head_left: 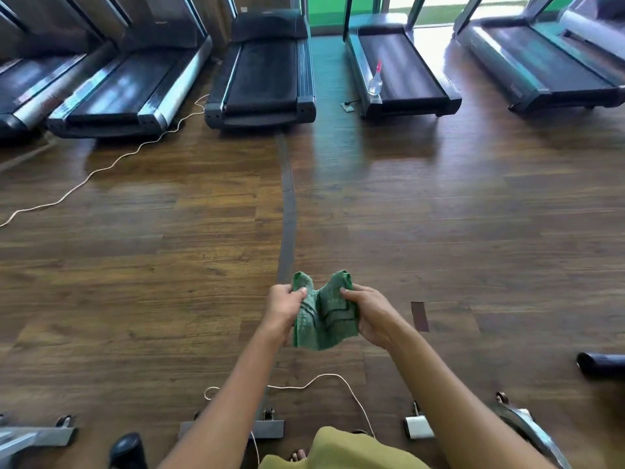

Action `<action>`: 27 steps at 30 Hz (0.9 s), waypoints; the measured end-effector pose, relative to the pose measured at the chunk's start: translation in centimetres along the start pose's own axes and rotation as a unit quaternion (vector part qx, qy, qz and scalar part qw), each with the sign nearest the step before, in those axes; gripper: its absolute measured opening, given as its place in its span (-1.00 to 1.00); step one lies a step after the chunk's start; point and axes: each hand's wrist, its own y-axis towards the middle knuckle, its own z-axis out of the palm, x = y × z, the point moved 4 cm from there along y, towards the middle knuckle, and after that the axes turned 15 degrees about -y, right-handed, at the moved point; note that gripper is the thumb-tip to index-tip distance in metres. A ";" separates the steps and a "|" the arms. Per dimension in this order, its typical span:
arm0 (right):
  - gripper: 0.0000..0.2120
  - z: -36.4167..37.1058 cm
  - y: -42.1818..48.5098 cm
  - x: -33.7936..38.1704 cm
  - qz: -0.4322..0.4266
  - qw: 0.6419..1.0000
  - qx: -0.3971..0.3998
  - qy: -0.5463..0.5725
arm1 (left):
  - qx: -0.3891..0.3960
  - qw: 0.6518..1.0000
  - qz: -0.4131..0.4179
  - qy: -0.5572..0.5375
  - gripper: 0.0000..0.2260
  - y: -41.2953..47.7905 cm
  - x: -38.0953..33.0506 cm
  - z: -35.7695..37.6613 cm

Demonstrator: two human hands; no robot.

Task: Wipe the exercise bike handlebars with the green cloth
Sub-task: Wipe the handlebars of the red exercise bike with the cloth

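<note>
Fingers of the left hand (282, 308) are clamped on the left edge of the green cloth (323, 316), while those of the right hand (370, 314) are closed on its right edge, so the bunched cloth is held between both hands, in front of the body above the wooden floor (135, 265). No handlebar is clearly seen; black grips (126, 448) low left and (598, 365) far right may belong to bikes, the right one judged nearer the right hand. A spray bottle (375, 81) with clear contents is stood on a treadmill (402, 67) well beyond.
</note>
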 end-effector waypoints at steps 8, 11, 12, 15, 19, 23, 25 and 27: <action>-0.29 4.5 -1.3 -0.5 0.000 0.998 0.052 -0.029 | 0.031 0.999 -0.014 -0.014 -0.60 -2.3 0.7 3.1; -0.22 3.9 -1.2 -0.6 0.004 0.993 0.119 -0.016 | 0.003 0.999 0.036 -0.003 -0.73 -2.7 0.2 2.5; -0.23 3.2 -1.1 -0.6 0.000 0.992 0.125 -0.012 | -0.013 0.999 0.047 -0.007 -0.79 -2.6 0.0 1.9; -0.33 0.7 -0.7 -0.7 -0.005 0.998 0.063 0.005 | -0.018 0.998 0.038 -0.044 -0.86 -3.0 -1.1 0.4; -0.34 -0.4 -0.7 -1.6 0.005 0.992 0.086 0.091 | 0.068 0.990 0.036 -0.119 -0.84 -4.1 -3.4 0.3; -0.28 0.6 -2.4 -1.5 0.000 0.951 0.208 0.229 | 0.140 0.970 -0.042 -0.193 -0.74 -4.8 -4.0 1.1; -0.32 0.7 -2.7 -1.3 -0.018 0.951 0.208 0.227 | 0.149 0.967 -0.050 -0.203 -0.73 -4.9 -4.0 1.3; -0.49 0.4 -3.1 -1.0 -0.020 0.954 0.198 0.222 | 0.138 0.966 -0.043 -0.212 -0.77 -4.7 -3.9 1.0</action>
